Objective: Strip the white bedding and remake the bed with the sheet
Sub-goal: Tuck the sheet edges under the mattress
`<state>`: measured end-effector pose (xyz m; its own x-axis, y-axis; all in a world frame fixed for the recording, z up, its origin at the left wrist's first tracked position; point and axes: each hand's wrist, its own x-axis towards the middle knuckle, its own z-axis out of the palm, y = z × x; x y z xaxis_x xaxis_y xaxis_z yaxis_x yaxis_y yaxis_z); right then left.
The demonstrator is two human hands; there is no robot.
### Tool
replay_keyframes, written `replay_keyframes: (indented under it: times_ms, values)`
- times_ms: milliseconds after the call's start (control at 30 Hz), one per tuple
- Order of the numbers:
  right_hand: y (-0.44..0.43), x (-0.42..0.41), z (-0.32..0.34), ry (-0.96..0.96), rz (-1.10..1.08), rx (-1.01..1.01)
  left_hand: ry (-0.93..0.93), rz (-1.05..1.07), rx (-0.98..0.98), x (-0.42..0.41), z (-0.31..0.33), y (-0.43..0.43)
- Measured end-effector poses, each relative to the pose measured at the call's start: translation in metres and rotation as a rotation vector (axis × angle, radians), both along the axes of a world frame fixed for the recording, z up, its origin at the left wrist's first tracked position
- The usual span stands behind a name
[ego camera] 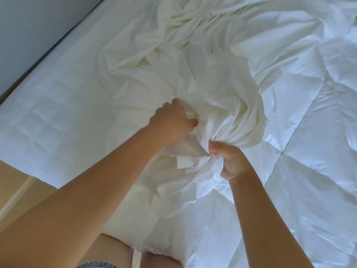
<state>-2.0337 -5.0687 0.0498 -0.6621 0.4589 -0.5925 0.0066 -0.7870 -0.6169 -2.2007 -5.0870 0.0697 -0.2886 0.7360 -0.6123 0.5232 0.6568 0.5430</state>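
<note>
From the head view, both my bare forearms reach forward over the bed. My left hand (173, 120) is knuckles-up, its fingers curled down into the folds of the crumpled cream-white cotton sheet (222, 89) and gripping a bunch of it. My right hand (229, 161) sits just beside it, nearer to me, thumb on top, its fist clenched round a gathered neck of the same sheet. The cloth fans out from that fist. The rest of the sheet billows away from my hands in a rumpled heap, trailing toward the far end of the bed. It lies partly on the smooth white mattress cover (48, 103) to the left and partly on the white quilted duvet (309, 132) to the right.
</note>
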Motion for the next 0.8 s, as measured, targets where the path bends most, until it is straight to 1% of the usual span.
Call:
replay_keyframes:
  times_ms: [33, 67, 133, 200, 300, 333, 367, 400, 467, 533, 633, 667, 733, 767, 800]
  values:
    - [0.0, 0.0, 0.0, 0.012, -0.002, 0.0, 0.117, -0.024, -0.091, -0.001, -0.009, -0.008]
    - [0.0, -0.001, 0.0, 0.019, 0.005, -0.001, 0.135, -0.027, -0.186, -0.002, -0.014, -0.014]
    - [-0.001, -0.001, 0.0, -0.002, 0.027, -0.002, 0.072, -0.063, -0.279, -0.005, -0.021, -0.019]
    - [-0.003, -0.001, -0.001, -0.055, 0.03, 0.025, 0.052, -0.043, -0.203, -0.007, -0.021, -0.017]
    - [-0.003, -0.005, 0.003, -0.106, 0.074, 0.091, -0.09, 0.113, 0.112, -0.008, -0.004, -0.004]
    - [-0.002, -0.006, 0.005, -0.106, 0.091, 0.116, -0.107, 0.114, 0.203, -0.008, 0.004, 0.0]
    - [-0.001, -0.008, 0.008, -0.095, 0.102, 0.144, -0.062, 0.077, 0.267, -0.007, 0.014, 0.003]
    - [-0.001, -0.011, 0.01, -0.082, 0.107, 0.165, 0.027, 0.024, 0.307, -0.006, 0.021, 0.006]
    - [0.001, -0.014, 0.012, -0.067, 0.097, 0.177, 0.252, -0.034, 0.356, -0.006, 0.033, 0.01]
    - [0.001, -0.013, 0.011, -0.058, 0.095, 0.144, 0.408, -0.039, 0.325, -0.018, 0.04, 0.01]
    - [0.001, -0.003, 0.008, -0.11, 0.122, 0.094, 0.497, 0.016, 0.182, -0.044, 0.041, 0.002]
    - [0.001, 0.001, 0.007, -0.142, 0.137, 0.079, 0.52, 0.046, 0.193, -0.047, 0.039, -0.002]
    - [0.001, 0.002, 0.005, -0.205, 0.174, 0.07, 0.574, 0.041, 0.36, -0.037, 0.034, -0.008]
    - [0.0, 0.001, 0.004, -0.225, 0.181, 0.079, 0.544, 0.02, 0.454, -0.027, 0.03, -0.01]
    - [-0.001, -0.001, 0.004, -0.23, 0.163, 0.087, 0.476, 0.006, 0.486, -0.017, 0.023, -0.011]
